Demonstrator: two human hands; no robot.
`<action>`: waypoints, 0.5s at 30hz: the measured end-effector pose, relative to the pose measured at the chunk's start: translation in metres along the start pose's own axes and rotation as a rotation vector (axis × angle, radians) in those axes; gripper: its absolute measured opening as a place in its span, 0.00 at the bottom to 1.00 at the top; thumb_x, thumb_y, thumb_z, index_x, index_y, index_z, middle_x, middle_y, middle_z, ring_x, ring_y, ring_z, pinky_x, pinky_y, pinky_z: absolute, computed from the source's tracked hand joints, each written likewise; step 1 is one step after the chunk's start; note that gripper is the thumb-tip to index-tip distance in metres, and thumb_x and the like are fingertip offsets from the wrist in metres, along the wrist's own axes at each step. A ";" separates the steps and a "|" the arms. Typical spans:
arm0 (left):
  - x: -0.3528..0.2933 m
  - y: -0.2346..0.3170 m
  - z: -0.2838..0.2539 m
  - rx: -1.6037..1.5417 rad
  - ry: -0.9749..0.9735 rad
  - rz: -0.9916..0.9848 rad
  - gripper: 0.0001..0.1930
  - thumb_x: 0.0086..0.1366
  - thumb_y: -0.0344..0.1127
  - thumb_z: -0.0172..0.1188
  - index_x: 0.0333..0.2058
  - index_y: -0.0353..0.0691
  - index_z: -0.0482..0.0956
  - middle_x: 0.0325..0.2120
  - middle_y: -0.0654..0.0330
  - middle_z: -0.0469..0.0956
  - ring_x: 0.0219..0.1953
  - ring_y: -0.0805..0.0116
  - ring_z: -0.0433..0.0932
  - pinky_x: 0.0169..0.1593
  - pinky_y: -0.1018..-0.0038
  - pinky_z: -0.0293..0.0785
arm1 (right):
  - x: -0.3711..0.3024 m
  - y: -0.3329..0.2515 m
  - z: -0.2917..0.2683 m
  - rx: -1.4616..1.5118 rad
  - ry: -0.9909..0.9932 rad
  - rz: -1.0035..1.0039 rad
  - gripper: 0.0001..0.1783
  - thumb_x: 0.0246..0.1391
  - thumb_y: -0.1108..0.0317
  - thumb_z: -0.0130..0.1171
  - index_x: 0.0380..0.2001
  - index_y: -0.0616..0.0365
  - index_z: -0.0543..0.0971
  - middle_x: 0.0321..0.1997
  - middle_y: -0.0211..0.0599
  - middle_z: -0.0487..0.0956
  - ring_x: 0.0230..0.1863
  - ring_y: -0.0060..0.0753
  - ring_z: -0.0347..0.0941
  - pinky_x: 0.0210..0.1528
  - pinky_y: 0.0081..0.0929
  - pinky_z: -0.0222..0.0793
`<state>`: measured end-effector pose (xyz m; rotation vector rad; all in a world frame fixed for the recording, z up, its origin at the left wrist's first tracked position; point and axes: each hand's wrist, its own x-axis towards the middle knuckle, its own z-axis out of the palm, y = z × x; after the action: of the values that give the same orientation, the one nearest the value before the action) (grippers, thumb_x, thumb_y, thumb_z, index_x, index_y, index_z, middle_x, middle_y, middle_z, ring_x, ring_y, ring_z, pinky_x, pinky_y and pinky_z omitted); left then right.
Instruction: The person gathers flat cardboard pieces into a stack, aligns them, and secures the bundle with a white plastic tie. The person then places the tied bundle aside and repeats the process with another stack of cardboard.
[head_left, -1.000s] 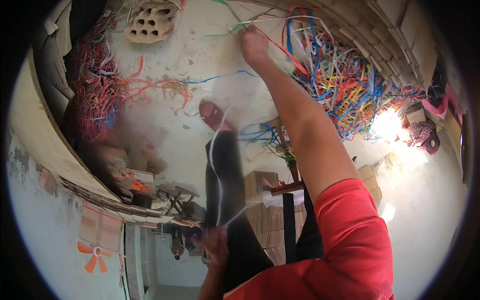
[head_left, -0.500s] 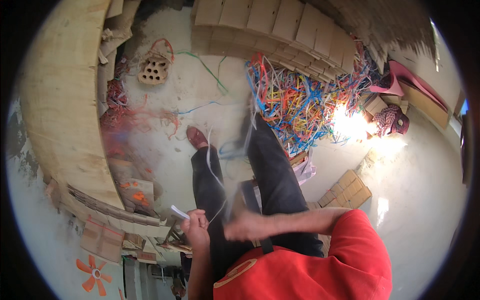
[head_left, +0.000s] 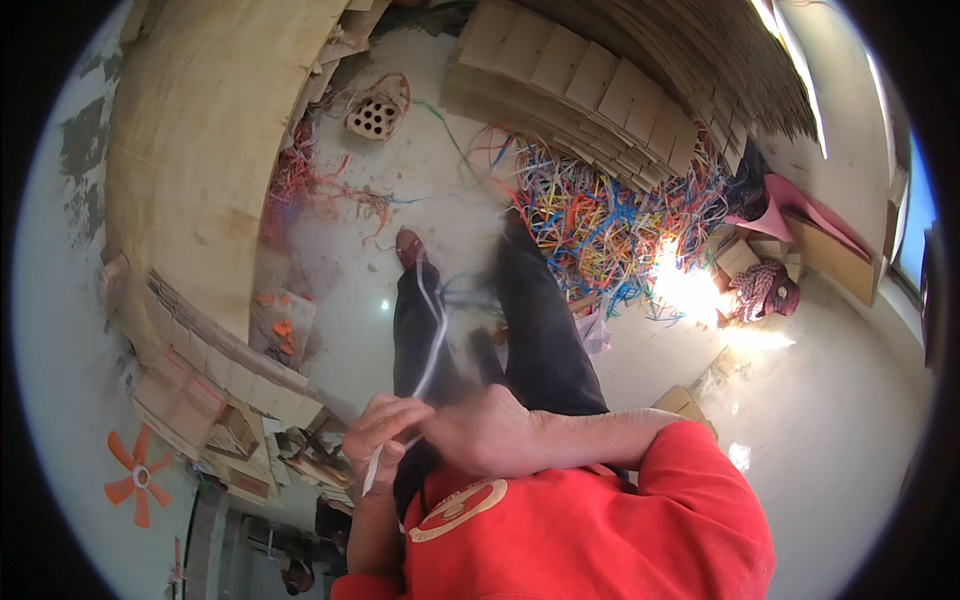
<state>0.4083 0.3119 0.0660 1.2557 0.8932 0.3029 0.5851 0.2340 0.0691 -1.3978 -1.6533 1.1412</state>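
My left hand (head_left: 382, 435) is closed round a narrow white plastic strap (head_left: 437, 345), and a short end of it sticks out below the fingers. From the hands, the strap runs up over my left trouser leg toward the shoe (head_left: 408, 245). Close against the left hand is my right hand (head_left: 482, 432), curled into a grip where the strap passes between them. Its fingertips are blurred and partly turned away.
A heap of multicoloured straps (head_left: 610, 220) lies ahead to the right, beside stacked cardboard (head_left: 580, 80). On the left stands a large wooden board (head_left: 200, 170). A brick with holes (head_left: 377, 117) and loose strands lie on the floor. An orange fan (head_left: 140, 476) is at lower left.
Both hands have come together, the right one moving in against the left. The strap's free end now points down from the left hand instead of up. The view has shifted.
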 end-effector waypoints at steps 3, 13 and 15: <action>-0.022 0.001 -0.014 0.205 0.049 0.036 0.22 0.60 0.48 0.58 0.38 0.30 0.81 0.34 0.52 0.80 0.33 0.61 0.74 0.37 0.72 0.71 | 0.012 -0.008 0.008 -0.143 0.066 -0.133 0.13 0.33 0.71 0.56 0.28 0.63 0.72 0.19 0.31 0.66 0.15 0.28 0.64 0.15 0.27 0.60; -0.088 0.011 -0.048 -0.263 0.484 0.232 0.12 0.63 0.36 0.54 0.27 0.31 0.76 0.21 0.52 0.77 0.23 0.67 0.74 0.28 0.78 0.68 | 0.085 -0.047 0.050 0.248 0.121 -0.349 0.36 0.53 0.53 0.59 0.59 0.62 0.63 0.52 0.52 0.71 0.42 0.46 0.75 0.35 0.31 0.71; -0.093 0.031 -0.065 -0.483 0.644 0.184 0.13 0.64 0.35 0.53 0.23 0.34 0.72 0.20 0.52 0.75 0.20 0.71 0.69 0.26 0.80 0.66 | 0.098 -0.057 0.087 0.613 0.016 -0.262 0.46 0.51 0.46 0.60 0.64 0.61 0.55 0.55 0.52 0.71 0.46 0.53 0.74 0.44 0.33 0.72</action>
<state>0.3096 0.3068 0.1306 0.7864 1.1549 1.0469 0.4663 0.3110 0.0845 -0.7754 -1.2687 1.3222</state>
